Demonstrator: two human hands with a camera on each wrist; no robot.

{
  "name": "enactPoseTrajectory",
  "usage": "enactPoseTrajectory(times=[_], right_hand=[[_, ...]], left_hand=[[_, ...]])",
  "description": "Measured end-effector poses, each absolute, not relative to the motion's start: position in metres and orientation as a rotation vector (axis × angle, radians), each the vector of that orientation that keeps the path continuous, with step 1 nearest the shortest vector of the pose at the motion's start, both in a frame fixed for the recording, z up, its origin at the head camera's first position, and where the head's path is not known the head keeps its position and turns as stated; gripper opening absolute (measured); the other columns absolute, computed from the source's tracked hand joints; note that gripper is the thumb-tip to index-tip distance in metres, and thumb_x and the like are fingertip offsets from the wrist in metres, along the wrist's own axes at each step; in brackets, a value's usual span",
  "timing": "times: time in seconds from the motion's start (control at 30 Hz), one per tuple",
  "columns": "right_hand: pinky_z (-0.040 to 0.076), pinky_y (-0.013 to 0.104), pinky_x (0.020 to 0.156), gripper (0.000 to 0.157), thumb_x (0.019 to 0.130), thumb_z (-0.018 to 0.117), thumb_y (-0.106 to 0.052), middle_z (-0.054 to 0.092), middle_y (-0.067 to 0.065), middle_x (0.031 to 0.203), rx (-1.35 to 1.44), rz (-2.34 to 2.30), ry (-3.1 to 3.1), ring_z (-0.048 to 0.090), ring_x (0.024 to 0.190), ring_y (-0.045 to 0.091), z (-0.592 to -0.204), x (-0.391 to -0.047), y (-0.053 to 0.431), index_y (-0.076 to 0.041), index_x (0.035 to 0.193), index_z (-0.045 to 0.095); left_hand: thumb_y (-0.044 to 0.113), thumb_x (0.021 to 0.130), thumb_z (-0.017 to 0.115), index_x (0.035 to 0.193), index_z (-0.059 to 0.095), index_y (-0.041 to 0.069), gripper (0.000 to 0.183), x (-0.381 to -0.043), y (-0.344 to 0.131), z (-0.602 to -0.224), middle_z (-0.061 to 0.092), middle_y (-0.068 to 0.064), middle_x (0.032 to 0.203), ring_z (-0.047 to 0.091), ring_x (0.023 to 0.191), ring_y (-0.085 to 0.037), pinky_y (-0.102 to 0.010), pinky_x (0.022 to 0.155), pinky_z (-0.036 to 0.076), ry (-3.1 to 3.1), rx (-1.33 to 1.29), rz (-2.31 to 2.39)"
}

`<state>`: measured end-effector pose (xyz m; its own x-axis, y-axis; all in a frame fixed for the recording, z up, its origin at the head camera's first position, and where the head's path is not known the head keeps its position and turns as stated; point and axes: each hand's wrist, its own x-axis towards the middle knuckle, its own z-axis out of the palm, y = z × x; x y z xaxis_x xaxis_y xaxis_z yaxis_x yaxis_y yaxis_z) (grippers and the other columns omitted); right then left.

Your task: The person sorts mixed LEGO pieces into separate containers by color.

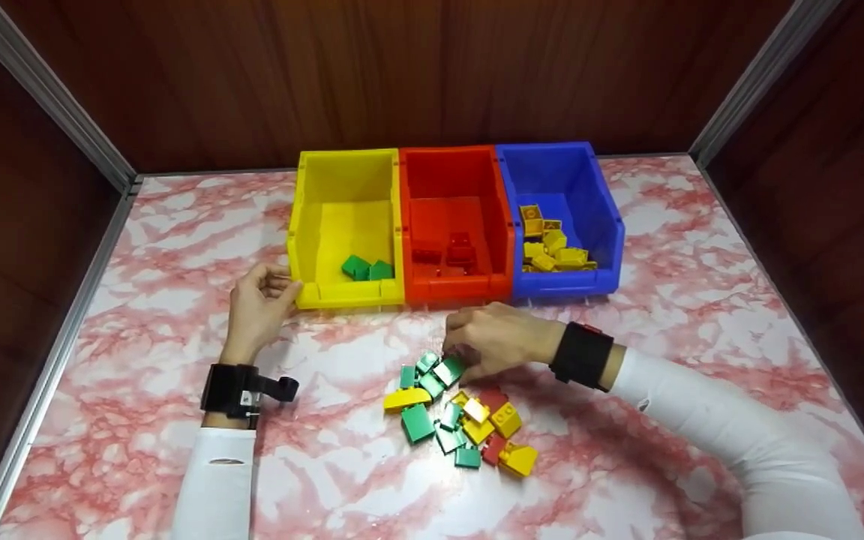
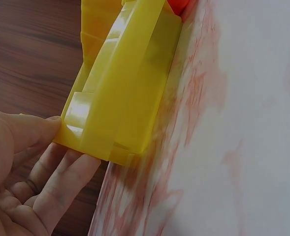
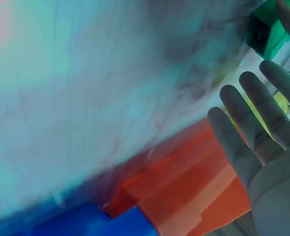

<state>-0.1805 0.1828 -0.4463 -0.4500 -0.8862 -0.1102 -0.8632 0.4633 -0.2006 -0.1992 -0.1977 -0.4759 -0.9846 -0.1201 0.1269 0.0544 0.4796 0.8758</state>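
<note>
At the yellow bin's [image 1: 349,294] front left corner, my left hand [image 1: 258,304] holds on, thumb on the front edge and fingertips against the side, as the left wrist view shows of the yellow bin [image 2: 130,93]. My right hand [image 1: 503,336] reaches down over the far side of a loose pile of toy building bricks. Its fingers [image 3: 233,123] look straight and spread in the right wrist view, with the thumb beside a green brick [image 3: 268,32]. The nearest green brick [image 1: 448,370] in the head view lies by the thumb and fingertips. The pile mixes green, yellow [image 1: 406,399] and red bricks [image 1: 492,450].
Green bricks [image 1: 357,267] lie in the yellow bin. The red bin [image 1: 458,289] in the middle holds red bricks [image 1: 460,249], and the blue bin [image 1: 567,283] on the right holds several yellow bricks [image 1: 554,240]. Dark wood panels [image 1: 432,75] enclose the marbled table [image 1: 139,360].
</note>
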Motion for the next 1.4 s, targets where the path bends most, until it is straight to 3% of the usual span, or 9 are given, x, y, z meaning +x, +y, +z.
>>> enactPoseTrajectory(times=[0.2, 0.6, 0.73, 0.87, 0.93, 1.1, 1.3, 1.4], right_hand=[[0.057, 0.026, 0.068, 0.028, 0.089, 0.085, -0.042, 0.065, -0.001, 0.099, -1.515, -0.166, 2.535, 0.066, 0.081, 0.013, -0.449, -0.179, 0.188, -0.022, 0.107, 0.076], [0.054, 0.024, 0.065, 0.03, 0.085, 0.088, -0.041, 0.068, 0.0, 0.099, -1.435, -0.183, 2.632, 0.066, 0.082, 0.013, -0.449, -0.182, 0.222, -0.021, 0.106, 0.078], [0.055, 0.024, 0.065, 0.045, 0.085, 0.086, -0.05, 0.068, 0.001, 0.106, -1.37, -0.195, 2.635, 0.064, 0.083, 0.014, -0.447, -0.18, 0.225, -0.02, 0.118, 0.077], [0.061, 0.032, 0.074, 0.069, 0.083, 0.085, -0.058, 0.066, 0.005, 0.123, -1.32, -0.257, 2.628, 0.066, 0.093, 0.017, -0.436, -0.177, 0.219, -0.018, 0.136, 0.069], [0.062, 0.034, 0.078, 0.073, 0.082, 0.086, -0.057, 0.064, 0.006, 0.131, -1.313, -0.281, 2.616, 0.066, 0.098, 0.019, -0.432, -0.175, 0.214, -0.018, 0.14, 0.067], [0.062, 0.034, 0.08, 0.059, 0.085, 0.086, -0.047, 0.063, 0.007, 0.135, -1.344, -0.249, 2.555, 0.066, 0.106, 0.023, -0.433, -0.173, 0.202, -0.022, 0.136, 0.07], [0.063, 0.033, 0.084, 0.026, 0.086, 0.086, -0.021, 0.072, 0.006, 0.108, -1.381, -0.277, 2.472, 0.07, 0.094, 0.021, -0.446, -0.173, 0.193, -0.017, 0.111, 0.078], [0.062, 0.031, 0.079, 0.024, 0.084, 0.086, -0.016, 0.071, 0.005, 0.1, -1.36, -0.301, 2.46, 0.068, 0.087, 0.019, -0.445, -0.175, 0.19, -0.016, 0.107, 0.079]], left_hand=[[0.013, 0.099, 0.072, 0.119, 0.07, 0.0, 0.024, -0.199, -0.197, -0.476, 0.073, -0.018, 0.104, 0.062, 0.086, -0.008, -0.012, 0.078, 0.051, -2.549, 0.054, -1.525], [0.015, 0.101, 0.071, 0.12, 0.07, 0.001, 0.023, -0.198, -0.198, -0.476, 0.073, -0.019, 0.105, 0.063, 0.089, -0.012, -0.011, 0.078, 0.05, -2.558, 0.047, -1.512], [0.015, 0.101, 0.071, 0.12, 0.07, 0.002, 0.023, -0.198, -0.199, -0.477, 0.074, -0.019, 0.105, 0.063, 0.088, -0.01, -0.012, 0.078, 0.05, -2.555, 0.051, -1.511], [0.015, 0.1, 0.071, 0.12, 0.07, 0.001, 0.024, -0.198, -0.199, -0.477, 0.074, -0.019, 0.105, 0.063, 0.087, -0.007, -0.012, 0.078, 0.05, -2.554, 0.043, -1.508], [0.014, 0.1, 0.071, 0.12, 0.07, 0.001, 0.024, -0.198, -0.199, -0.477, 0.074, -0.019, 0.105, 0.062, 0.086, -0.006, -0.011, 0.078, 0.05, -2.551, 0.037, -1.507], [0.012, 0.1, 0.072, 0.12, 0.07, 0.0, 0.023, -0.199, -0.199, -0.477, 0.074, -0.02, 0.105, 0.062, 0.085, -0.003, -0.011, 0.078, 0.051, -2.536, 0.021, -1.513], [0.011, 0.099, 0.072, 0.12, 0.07, -0.001, 0.024, -0.199, -0.198, -0.476, 0.074, -0.02, 0.105, 0.063, 0.085, -0.005, -0.01, 0.077, 0.051, -2.537, 0.028, -1.513], [0.012, 0.099, 0.072, 0.12, 0.07, 0.0, 0.024, -0.199, -0.198, -0.476, 0.074, -0.02, 0.105, 0.063, 0.085, -0.007, -0.01, 0.077, 0.051, -2.544, 0.046, -1.511]])
